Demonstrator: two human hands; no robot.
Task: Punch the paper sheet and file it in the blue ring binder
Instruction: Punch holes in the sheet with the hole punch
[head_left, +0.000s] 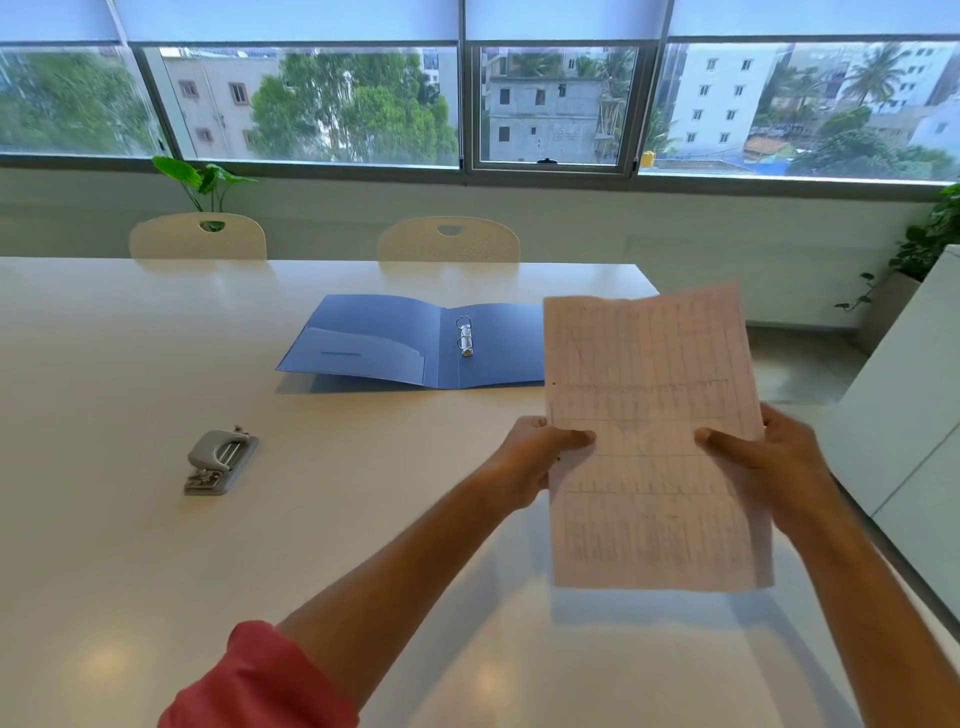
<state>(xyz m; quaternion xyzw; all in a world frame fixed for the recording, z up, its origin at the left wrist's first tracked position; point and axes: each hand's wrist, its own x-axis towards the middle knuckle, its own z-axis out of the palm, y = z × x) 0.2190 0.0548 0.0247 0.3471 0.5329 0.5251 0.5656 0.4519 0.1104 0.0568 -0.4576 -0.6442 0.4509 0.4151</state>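
I hold a paper sheet (649, 374) upright above the table, printed with a faint grid; a small dark hole shows near its left edge. My left hand (535, 457) grips its left edge and my right hand (774, 462) grips its right edge, thumbs on the front. The blue ring binder (395, 338) lies open and flat behind the sheet, with its metal rings (465, 338) at the spine. The sheet covers the binder's right side. A grey hole punch (221, 461) rests on the table far to the left of my hands.
The white table (156, 545) stretches left and toward me. Two pale chairs (449, 240) stand at its far edge below the windows. A second white surface (904, 426) sits to the right across a gap. Potted plants (208, 182) stand by the wall.
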